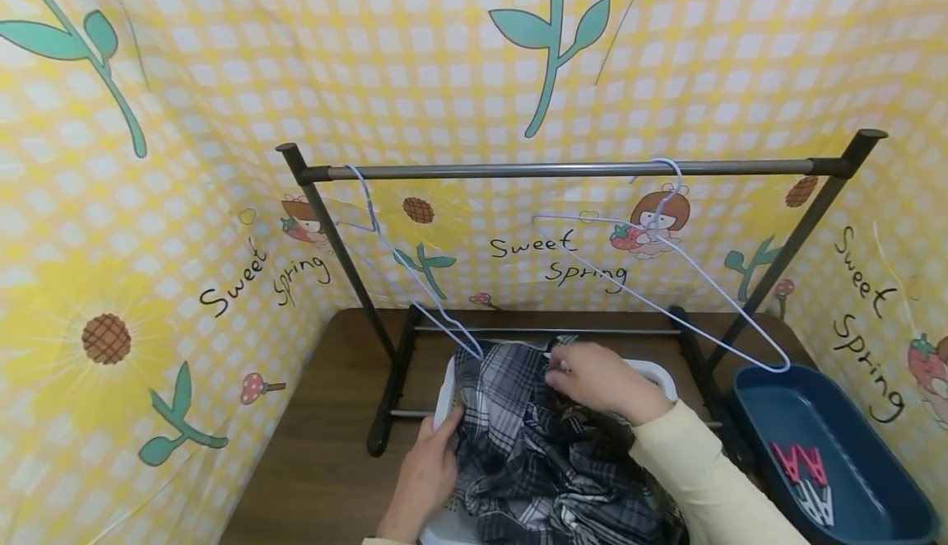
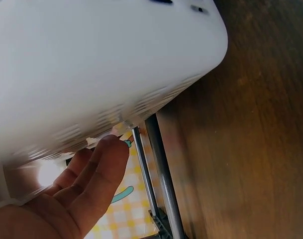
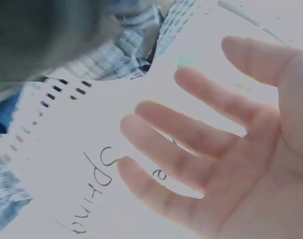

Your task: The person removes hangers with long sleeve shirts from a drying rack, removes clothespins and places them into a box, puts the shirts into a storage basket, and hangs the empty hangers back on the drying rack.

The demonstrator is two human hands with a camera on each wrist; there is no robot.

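Note:
A dark grey and white plaid shirt [image 1: 511, 397] lies bunched in a white basket [image 1: 662, 376]. Fingers pointing toward the rack, my left hand [image 1: 425, 471] is at the basket's left rim, next to the shirt's edge. The left wrist view shows its loosely extended fingers [image 2: 104, 164] by the slotted basket wall [image 2: 111, 64]. Over the shirt's upper right part is my right hand [image 1: 596, 376]. Its fingers [image 3: 166, 134] appear spread in the right wrist view, with no cloth between them. The lower corner of a pale blue wire hanger [image 1: 437, 302] overlaps the shirt's top left.
A black rack with a metal rail [image 1: 504, 170] stands behind the basket. Both hangers hang from it, the second hanger [image 1: 729, 298] on the right. A blue tray [image 1: 837, 413] at the right holds pink and white clothespins [image 1: 803, 475]. Patterned cloth surrounds the brown table [image 1: 296, 454].

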